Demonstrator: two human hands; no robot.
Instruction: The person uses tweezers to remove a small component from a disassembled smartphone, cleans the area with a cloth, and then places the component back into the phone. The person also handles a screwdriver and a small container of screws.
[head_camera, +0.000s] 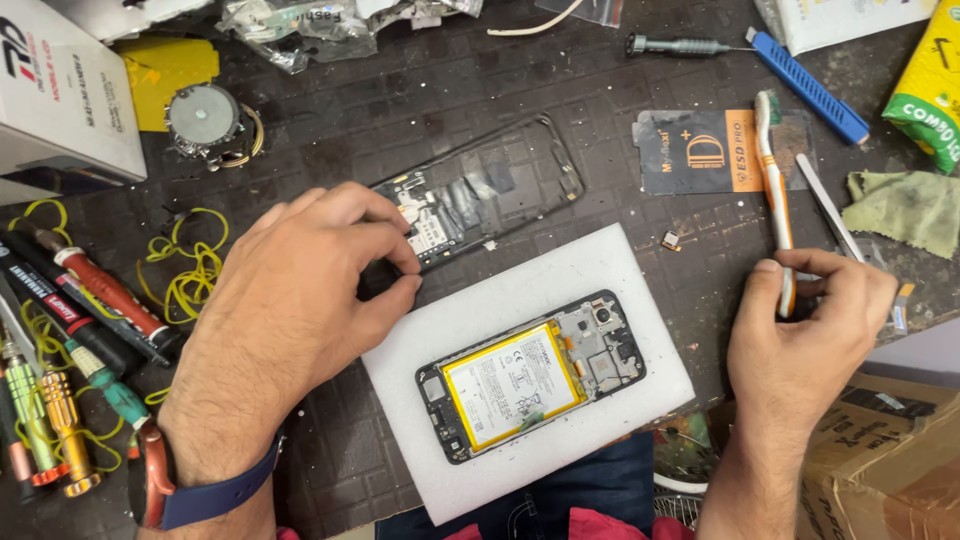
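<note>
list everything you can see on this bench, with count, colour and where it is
opened phone: 1, black with yellow battery, on the white foam pad
foam pad: 1, white, centre front
phone back frame: 1, black, behind the pad, under the left fingertips
toothbrush: 1, orange and white, right, held at its lower end
blue tool: 1, blue, top right
small screwdriver: 1, grey, top centre
dark pouch: 1, black and orange, under the toothbrush
cloth: 1, green, far right
screwdrivers: several, mixed colours, left edge
yellow bands: a tangle, yellow, left
round metal part: 1, grey, top left
left hand: 1, on the back frame, blue wristband
right hand: 1, gripping the toothbrush
</note>
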